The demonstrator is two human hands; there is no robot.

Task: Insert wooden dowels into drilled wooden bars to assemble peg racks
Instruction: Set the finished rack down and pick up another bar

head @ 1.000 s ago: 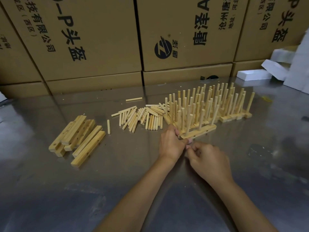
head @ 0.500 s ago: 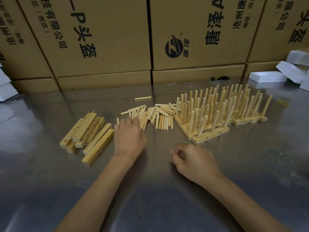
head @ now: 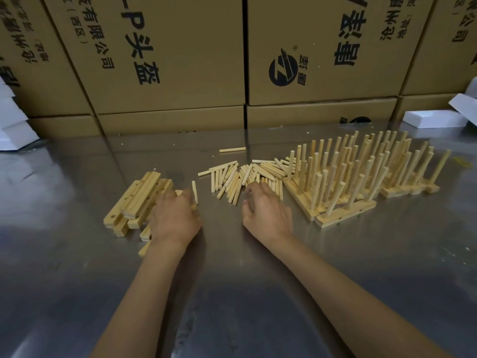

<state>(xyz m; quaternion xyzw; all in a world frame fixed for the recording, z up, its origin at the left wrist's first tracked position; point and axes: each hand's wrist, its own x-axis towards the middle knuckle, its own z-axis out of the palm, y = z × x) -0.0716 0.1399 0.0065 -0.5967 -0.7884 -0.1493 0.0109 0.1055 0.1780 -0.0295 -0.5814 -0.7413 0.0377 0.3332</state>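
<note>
Two hands at the wood piles on a steel table, bars to the left of the loose dowels and racks to the right.

Taking the pile of loose dowels (head: pixel 247 177) as landmark: to its left lies a stack of drilled wooden bars (head: pixel 140 200) on the metal table (head: pixel 77 280), and the left hand (head: pixel 175 218) rests palm down on that stack's near right end, fingers curled over the bars; whether it grips one I cannot tell. A single dowel (head: pixel 195 191) lies between the stack and the pile, just beside the left fingertips. Behind the pile one stray dowel (head: pixel 232 149) lies apart. The right hand (head: pixel 265 210) sits at the pile's near edge, fingers loosely bent and touching the dowels, nothing visibly pinched. Right of the pile stand the finished peg racks (head: pixel 361 182), pegs upright, packed side by side. Cardboard boxes (head: pixel 167 60) line the back.
</note>
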